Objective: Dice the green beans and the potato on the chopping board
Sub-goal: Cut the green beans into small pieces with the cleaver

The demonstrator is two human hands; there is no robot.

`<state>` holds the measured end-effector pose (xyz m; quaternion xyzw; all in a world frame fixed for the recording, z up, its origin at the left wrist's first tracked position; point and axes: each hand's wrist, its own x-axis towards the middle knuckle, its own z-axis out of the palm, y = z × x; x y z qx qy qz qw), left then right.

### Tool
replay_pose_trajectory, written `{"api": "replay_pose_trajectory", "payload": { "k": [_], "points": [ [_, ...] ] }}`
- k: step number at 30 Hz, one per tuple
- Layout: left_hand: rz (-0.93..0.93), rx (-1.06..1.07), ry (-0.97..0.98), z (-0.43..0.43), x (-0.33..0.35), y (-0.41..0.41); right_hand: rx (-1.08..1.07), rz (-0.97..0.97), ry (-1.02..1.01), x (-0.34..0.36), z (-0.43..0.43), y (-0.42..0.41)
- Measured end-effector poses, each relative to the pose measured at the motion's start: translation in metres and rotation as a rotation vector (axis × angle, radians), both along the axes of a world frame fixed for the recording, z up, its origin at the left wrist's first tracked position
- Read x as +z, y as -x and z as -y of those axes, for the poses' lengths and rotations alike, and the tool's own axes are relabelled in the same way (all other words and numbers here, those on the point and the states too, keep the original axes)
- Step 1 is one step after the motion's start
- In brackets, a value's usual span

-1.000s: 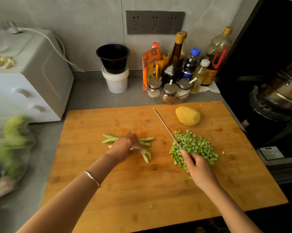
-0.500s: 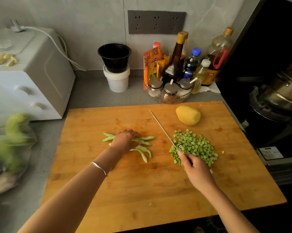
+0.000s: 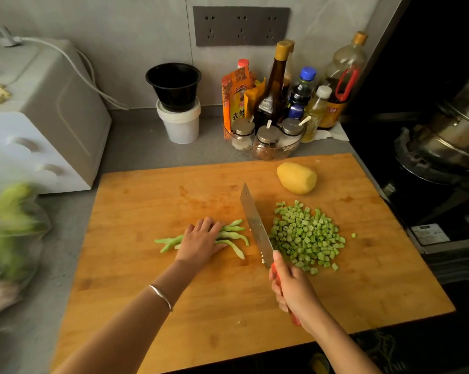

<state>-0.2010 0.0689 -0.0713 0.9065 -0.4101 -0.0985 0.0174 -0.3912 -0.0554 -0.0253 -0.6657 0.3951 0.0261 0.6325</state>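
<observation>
Green beans (image 3: 232, 235), a few of them whole, lie in a loose bundle near the middle of the chopping board (image 3: 363, 292), and the left hand (image 3: 201, 242) rests palm down on them with its fingers stretched forward, pressing rather than clutching. Just to their right the knife (image 3: 255, 225) stands with its blade slanted, tip pointing away; the right hand (image 3: 292, 290) is clenched around its red handle. Beyond the blade sits a heap of diced pieces (image 3: 306, 236), and the peeled potato (image 3: 296, 178) lies uncut at the far edge of the board. A thin silver bracelet (image 3: 161, 295) circles the left wrist. Behind the board an orange pouch (image 3: 237, 95) carries Chinese characters (too small to read with certainty), beside a dark bottle (image 3: 275, 85) whose label is illegible.
</observation>
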Motion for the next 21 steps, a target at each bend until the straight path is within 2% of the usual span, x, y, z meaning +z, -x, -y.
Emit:
{"api": "replay_pose_trajectory", "payload": {
  "k": [6,9,13,21],
  "points": [
    [-0.010,0.094,0.044,0.031,-0.001,0.034,-0.063,-0.024,0.105,-0.007,0.003,0.007],
    [-0.037,0.053,0.077,0.030,0.001,0.035,-0.082,-0.027,0.078,-0.005,0.004,0.009],
    [-0.174,-0.048,0.152,0.023,0.006,0.023,-0.048,-0.012,0.086,-0.008,-0.005,0.002],
    [-0.223,-0.043,0.360,0.018,0.004,0.024,-0.015,0.003,0.134,-0.013,0.001,0.003]
  ]
}}
